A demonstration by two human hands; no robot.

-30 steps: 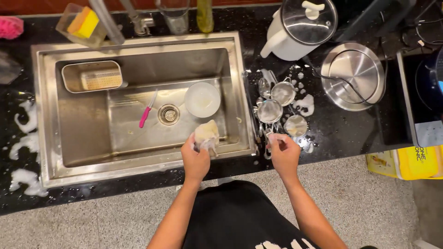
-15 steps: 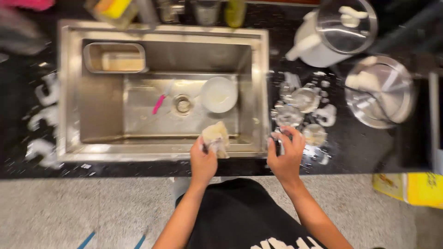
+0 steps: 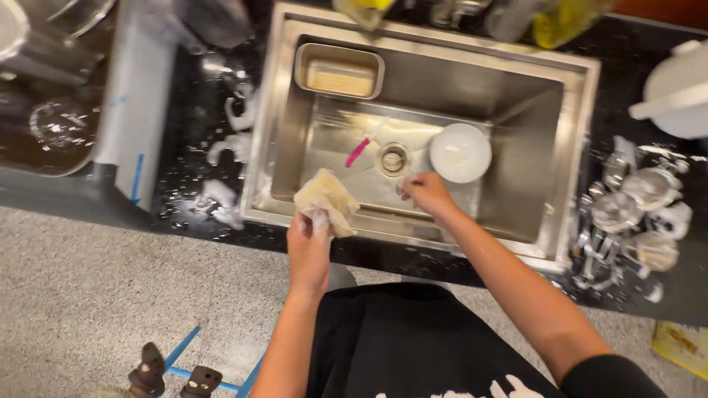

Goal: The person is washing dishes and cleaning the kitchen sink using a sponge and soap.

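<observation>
My left hand (image 3: pixel 308 247) is shut on a crumpled beige cloth (image 3: pixel 325 200), held over the near left rim of the steel sink (image 3: pixel 258 184). My right hand (image 3: pixel 425 193) reaches down into the basin, its curled fingers close to the drain (image 3: pixel 393 158); whether it holds anything is unclear. A white bowl (image 3: pixel 459 152) sits upside down on the sink floor just right of the drain. A pink-handled utensil (image 3: pixel 358 152) lies left of the drain.
A rectangular metal container (image 3: pixel 339 71) hangs at the sink's far left corner. Soapy metal cups and cutlery (image 3: pixel 627 214) crowd the black counter on the right, near a white jug (image 3: pixel 678 88). Foam blobs (image 3: pixel 221 199) dot the left counter beside a glass bowl (image 3: pixel 63 121).
My right hand left the soapy cutlery on the right counter and went into the sink near the drain. The view swung left; my left hand still grips the cloth.
</observation>
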